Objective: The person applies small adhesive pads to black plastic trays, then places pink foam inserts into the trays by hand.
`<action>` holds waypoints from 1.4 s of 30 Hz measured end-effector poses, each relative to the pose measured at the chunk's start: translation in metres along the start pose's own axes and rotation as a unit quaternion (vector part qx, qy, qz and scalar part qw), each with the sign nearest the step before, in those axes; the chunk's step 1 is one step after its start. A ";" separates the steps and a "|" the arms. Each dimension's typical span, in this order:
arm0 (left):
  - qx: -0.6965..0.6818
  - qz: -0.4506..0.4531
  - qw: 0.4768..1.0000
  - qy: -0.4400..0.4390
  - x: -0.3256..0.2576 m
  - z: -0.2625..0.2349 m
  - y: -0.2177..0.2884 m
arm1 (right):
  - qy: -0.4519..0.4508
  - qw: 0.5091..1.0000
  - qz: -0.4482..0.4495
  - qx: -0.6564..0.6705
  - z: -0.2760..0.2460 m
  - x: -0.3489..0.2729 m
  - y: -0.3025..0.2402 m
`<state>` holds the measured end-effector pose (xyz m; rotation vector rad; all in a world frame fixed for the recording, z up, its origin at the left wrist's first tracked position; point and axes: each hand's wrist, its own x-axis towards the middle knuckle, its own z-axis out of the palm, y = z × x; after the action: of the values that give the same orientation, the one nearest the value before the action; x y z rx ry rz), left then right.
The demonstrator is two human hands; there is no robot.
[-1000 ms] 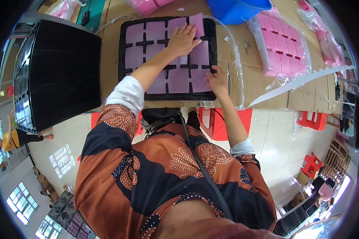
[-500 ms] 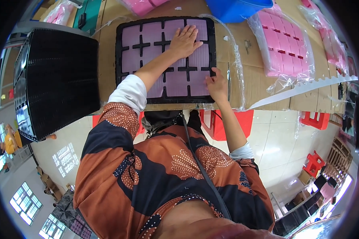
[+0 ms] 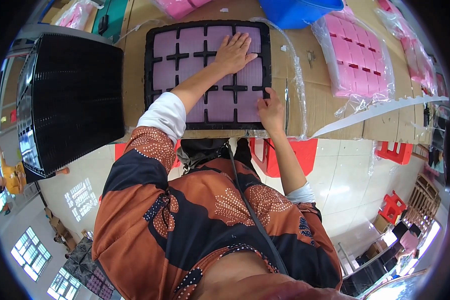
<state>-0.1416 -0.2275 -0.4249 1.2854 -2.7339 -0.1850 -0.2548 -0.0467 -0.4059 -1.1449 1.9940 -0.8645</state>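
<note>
A black tray (image 3: pixel 147 75) with cross-shaped dividers lies on the cardboard-covered table in front of me, its compartments filled with pink foam sheets (image 3: pixel 190 37). My left hand (image 3: pixel 233 55) rests flat on the foam in the tray's upper right part, fingers stretched and slightly spread. At the tray's right edge is my right hand (image 3: pixel 272 112), its index finger and thumb apart beside the rim and its other fingers bent. Nothing shows between the fingers of either hand.
A tall stack of black trays (image 3: pixel 80 95) stands at the left. A blue bin (image 3: pixel 297 12) sits at the far side, and wrapped pink foam (image 3: pixel 357 60) lies to the right. A white notched strip (image 3: pixel 375 116) crosses the table's near right edge. Red stools (image 3: pixel 290 155) are below.
My left hand has slid slightly to the right over the foam. The right hand stays at the tray's edge with only a slight shift of its fingers.
</note>
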 end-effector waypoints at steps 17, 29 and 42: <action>-0.017 0.004 1.000 -0.002 -0.001 -0.003 -0.008 | 0.077 0.963 -0.155 -0.207 -0.016 0.011 -0.048; 0.017 -0.111 0.993 0.037 -0.103 -0.045 -0.100 | -0.017 0.882 -0.322 -0.343 0.044 0.125 -0.037; 0.045 -0.168 0.984 -0.030 -0.087 -0.037 -0.165 | 0.001 0.838 -0.243 -0.488 0.056 0.168 -0.053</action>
<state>0.0442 -0.2673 -0.4193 1.7880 -2.5793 -0.1304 -0.2516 -0.2297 -0.4321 -2.2758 2.2078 0.0421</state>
